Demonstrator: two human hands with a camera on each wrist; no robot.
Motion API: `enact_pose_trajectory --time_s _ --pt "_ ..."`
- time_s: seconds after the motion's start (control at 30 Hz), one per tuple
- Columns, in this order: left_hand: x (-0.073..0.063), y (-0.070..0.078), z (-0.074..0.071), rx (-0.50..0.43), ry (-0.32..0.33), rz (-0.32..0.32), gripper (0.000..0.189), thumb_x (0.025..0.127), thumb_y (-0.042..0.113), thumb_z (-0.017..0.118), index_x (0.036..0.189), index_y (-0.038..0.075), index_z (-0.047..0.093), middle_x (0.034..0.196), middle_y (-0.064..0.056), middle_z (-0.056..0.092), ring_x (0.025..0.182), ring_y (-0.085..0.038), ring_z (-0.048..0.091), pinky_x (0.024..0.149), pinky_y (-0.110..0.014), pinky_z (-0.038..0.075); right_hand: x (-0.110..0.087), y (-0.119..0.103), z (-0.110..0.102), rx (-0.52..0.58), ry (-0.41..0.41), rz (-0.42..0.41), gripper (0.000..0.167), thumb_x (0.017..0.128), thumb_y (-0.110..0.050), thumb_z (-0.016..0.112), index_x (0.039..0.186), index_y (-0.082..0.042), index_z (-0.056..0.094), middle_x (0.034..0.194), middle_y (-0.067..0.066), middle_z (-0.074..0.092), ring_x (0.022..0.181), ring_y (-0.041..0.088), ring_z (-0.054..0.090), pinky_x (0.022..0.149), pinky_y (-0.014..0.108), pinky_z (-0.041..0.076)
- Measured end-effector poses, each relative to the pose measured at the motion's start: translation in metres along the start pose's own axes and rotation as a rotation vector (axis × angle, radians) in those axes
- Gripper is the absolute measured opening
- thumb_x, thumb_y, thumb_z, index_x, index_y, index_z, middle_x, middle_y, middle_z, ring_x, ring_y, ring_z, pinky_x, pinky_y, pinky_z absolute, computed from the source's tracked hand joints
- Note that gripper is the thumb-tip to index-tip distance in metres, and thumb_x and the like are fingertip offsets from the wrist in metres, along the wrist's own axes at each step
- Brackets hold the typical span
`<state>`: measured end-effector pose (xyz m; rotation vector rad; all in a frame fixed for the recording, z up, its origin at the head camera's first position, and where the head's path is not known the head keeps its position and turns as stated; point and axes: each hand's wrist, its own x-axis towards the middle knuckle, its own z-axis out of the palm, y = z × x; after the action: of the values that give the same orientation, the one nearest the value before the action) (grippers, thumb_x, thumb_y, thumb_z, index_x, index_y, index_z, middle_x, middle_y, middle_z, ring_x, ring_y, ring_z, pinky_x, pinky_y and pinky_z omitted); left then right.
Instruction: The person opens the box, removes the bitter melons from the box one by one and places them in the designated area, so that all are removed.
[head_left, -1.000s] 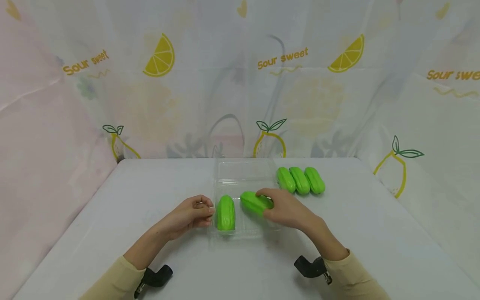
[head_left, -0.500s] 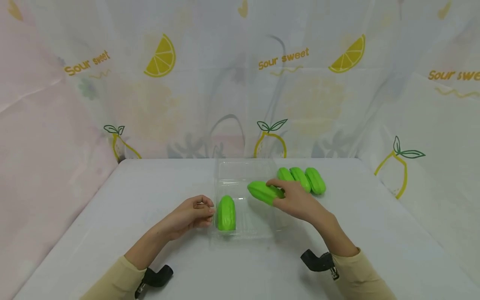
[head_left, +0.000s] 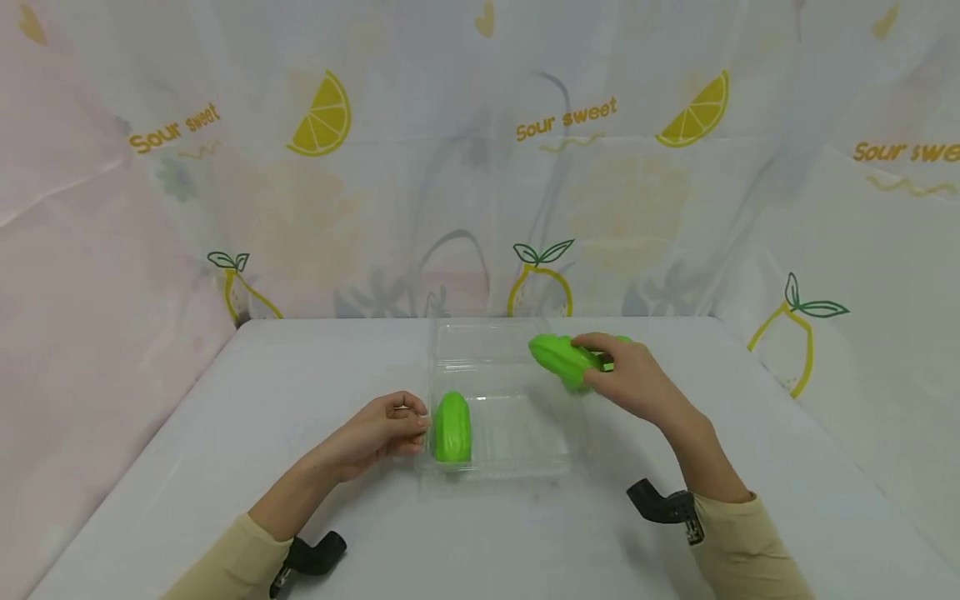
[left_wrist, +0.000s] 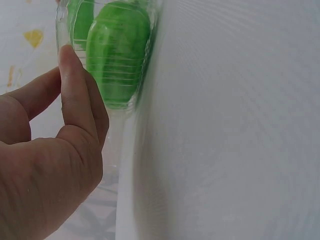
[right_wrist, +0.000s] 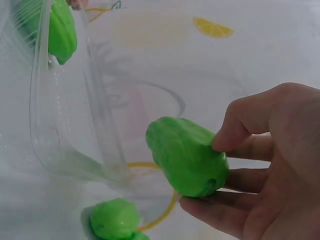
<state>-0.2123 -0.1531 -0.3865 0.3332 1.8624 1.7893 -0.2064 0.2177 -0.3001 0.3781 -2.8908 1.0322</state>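
My right hand (head_left: 641, 383) holds a ribbed green cucumber-shaped piece (head_left: 558, 354) in the air, above the right back of an opened clear plastic box (head_left: 517, 472). Thumb and fingers grip its near end in the right wrist view, where the piece (right_wrist: 182, 155) is away from the box wall. On the left, my left hand (head_left: 386, 429) pinches the rim of the box between thumb and fingertips. A second green piece (head_left: 453, 429) lies lengthwise inside the box along its left wall, also seen through the plastic as a green piece (left_wrist: 119, 55) in the left wrist view.
More green pieces (right_wrist: 115, 218) lie on the white table (head_left: 247, 392) behind my right hand, mostly hidden in the head view. The box's clear lid (head_left: 487, 340) lies back towards the printed curtain (head_left: 420, 183).
My right hand has lifted its green piece out of the box's right side and carried it back and right, towards the other pieces. The left hand has stayed at the rim.
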Motion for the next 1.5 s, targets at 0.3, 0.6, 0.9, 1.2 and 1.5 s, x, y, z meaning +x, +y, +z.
enact_pose_trajectory --time_s 0.3,0.6,0.9,1.2,1.5 --pt "0.001 -0.002 -0.001 -0.004 -0.005 0.001 0.027 0.098 0.016 0.063 0.113 0.001 0.045 0.086 -0.001 0.061 0.074 -0.005 0.063 0.068 -0.017 0.059 0.005 0.036 -0.013 0.025 0.145 0.063 0.053 0.091 -0.012 0.051 0.144 -0.014 0.050 0.146 0.019 0.052 0.126 0.042 0.057 0.073 0.032 0.050" --pt "0.001 -0.002 -0.001 -0.013 -0.014 0.007 0.028 0.098 0.016 0.063 0.113 0.002 0.045 0.085 -0.001 0.062 0.073 -0.005 0.063 0.068 -0.016 0.058 0.002 0.058 -0.025 0.039 0.306 0.105 0.053 0.090 -0.011 0.052 0.144 -0.009 0.050 0.144 0.023 0.052 0.126 0.045 0.055 0.081 0.043 0.054" --pt "0.000 -0.001 0.000 -0.016 -0.010 0.005 0.027 0.098 0.017 0.063 0.113 0.002 0.046 0.085 -0.001 0.062 0.073 -0.005 0.063 0.067 -0.016 0.058 0.004 0.081 -0.028 0.020 0.382 0.142 0.053 0.089 -0.008 0.050 0.142 -0.003 0.050 0.143 0.026 0.051 0.123 0.047 0.055 0.084 0.048 0.054" --pt "0.000 -0.002 0.001 -0.016 0.000 0.003 0.027 0.098 0.015 0.063 0.113 0.002 0.046 0.084 0.000 0.061 0.073 -0.005 0.063 0.067 -0.016 0.058 0.003 0.100 -0.024 -0.039 0.358 0.209 0.052 0.089 -0.010 0.049 0.140 0.002 0.049 0.135 0.031 0.055 0.114 0.045 0.059 0.080 0.045 0.053" --pt "0.000 -0.001 0.001 -0.011 0.003 0.005 0.026 0.098 0.016 0.063 0.113 0.002 0.046 0.085 -0.001 0.061 0.074 -0.005 0.063 0.067 -0.016 0.058 0.006 0.115 -0.019 -0.065 0.291 0.324 0.056 0.087 -0.010 0.046 0.141 0.004 0.045 0.141 0.035 0.047 0.112 0.042 0.053 0.084 0.049 0.051"
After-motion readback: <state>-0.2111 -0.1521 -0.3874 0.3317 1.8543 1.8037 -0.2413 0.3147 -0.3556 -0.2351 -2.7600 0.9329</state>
